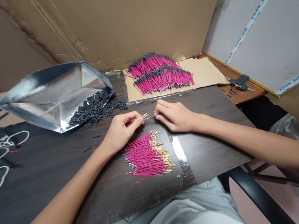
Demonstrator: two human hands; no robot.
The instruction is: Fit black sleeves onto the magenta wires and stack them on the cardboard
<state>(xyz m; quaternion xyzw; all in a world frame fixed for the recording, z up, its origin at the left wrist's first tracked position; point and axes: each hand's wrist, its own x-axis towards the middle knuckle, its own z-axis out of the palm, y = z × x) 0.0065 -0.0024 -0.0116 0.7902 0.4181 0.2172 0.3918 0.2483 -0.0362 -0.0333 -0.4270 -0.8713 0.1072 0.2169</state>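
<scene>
Left hand point(120, 131): pinched on pink wire point(136, 120), long axis crosswise, gold tip toward right hand point(174, 117). Right hand: fingertips closed just off that tip, seemingly on a small black sleeve, hard to confirm. Wire pile point(146, 157): just below both hands, nearer left.

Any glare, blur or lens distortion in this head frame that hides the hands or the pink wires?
Head view: wide-angle bending at the edges; glare on the silver foil bag and the clear tape strip; left hand, right hand and pink wire pile are evenly lit and sharp; the forearms at the frame's lower edge look stretched.
</scene>
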